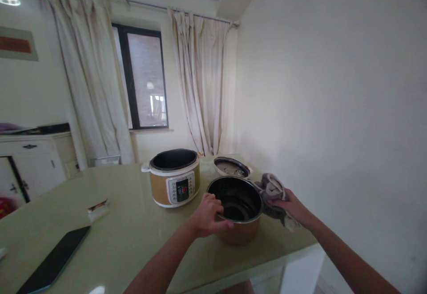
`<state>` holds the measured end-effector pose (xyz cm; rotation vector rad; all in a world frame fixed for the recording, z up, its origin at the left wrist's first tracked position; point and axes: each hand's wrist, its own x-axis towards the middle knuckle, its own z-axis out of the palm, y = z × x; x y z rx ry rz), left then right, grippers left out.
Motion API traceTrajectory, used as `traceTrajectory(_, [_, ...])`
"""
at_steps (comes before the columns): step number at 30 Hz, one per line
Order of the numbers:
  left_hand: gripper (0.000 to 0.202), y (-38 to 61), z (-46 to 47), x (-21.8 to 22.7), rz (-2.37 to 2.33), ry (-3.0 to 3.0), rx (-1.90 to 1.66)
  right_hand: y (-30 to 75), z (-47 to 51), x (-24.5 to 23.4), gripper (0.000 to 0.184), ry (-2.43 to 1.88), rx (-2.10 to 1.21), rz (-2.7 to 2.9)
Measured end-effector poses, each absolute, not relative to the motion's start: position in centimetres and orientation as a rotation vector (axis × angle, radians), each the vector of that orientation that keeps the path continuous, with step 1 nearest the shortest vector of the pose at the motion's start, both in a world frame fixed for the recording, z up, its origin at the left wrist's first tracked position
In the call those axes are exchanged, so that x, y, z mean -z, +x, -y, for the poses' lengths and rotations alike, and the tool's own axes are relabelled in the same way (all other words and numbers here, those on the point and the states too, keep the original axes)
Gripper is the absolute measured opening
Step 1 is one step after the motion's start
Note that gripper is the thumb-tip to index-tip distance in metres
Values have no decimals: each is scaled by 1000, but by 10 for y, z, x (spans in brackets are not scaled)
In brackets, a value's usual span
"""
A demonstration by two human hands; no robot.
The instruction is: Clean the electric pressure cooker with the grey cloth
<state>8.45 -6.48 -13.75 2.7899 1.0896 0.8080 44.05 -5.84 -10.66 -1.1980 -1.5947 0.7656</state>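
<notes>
My left hand (211, 215) grips the near left rim of a round inner pot (238, 232), dark inside and brownish outside. The fingers curl over the rim and the thumb lies along the outer wall. On the pot's right side, my right hand (288, 208) is closed around a bunched grey and white cloth (271, 191), which touches or lies very near the rim. Behind and to the left stands the gold and white electric pressure cooker (160, 189), its top uncovered. The lid (232, 167) lies upside down behind the pot.
A black phone-like slab (55, 258) lies at the table's left front, with a small packet (98, 209) beyond it. The table (123, 214) borders a white wall (333, 107) on the right. A white cabinet (36, 151) stands at far left.
</notes>
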Motion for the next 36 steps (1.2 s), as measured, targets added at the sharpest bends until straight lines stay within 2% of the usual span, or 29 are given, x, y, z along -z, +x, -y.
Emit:
traceTrajectory(3, [58,110,54,134,-972,2873,-742,448,72,136,58,-1309,-356,1234])
traceTrajectory(6, [52,142,36,137,-984,2925,-699,447,89,150,64,-1383,-102,1111])
traceTrajectory(12, [43,212,15,147,-1192,2933,-773,418,107,141,49,-1085,504,1417])
traceTrajectory(14, [51,223,14,146,-1249,2983,-783,406,107,134,52,-963,607,1521])
traceTrajectory(17, [75,206,11,136,-1119,3176,-876,397,105,132,56,-881,619,1634])
traceTrajectory(19, [73,172,7,121,-1180,3224,-987,397,104,139,55,-864,609,1673])
traceTrajectory(22, [57,99,-1,89,-1819,3026,-1021,396,103,155,51,-842,595,1681])
traceTrajectory(24, [59,50,-5,66,-2260,2791,-934,389,103,163,49,-827,562,1647])
traceTrajectory(26, [63,12,-7,48,-2477,2598,-701,377,101,166,48,-805,517,1613])
traceTrajectory(28, [68,-9,-8,37,-2491,2434,-406,362,98,162,48,-782,469,1599])
traceTrajectory(30, [71,-16,-7,34,-2443,2379,-267,348,92,154,48,-775,391,1611])
traceTrajectory(36, [74,-9,14,39,-2398,2512,-346,324,65,97,58,-743,195,1661])
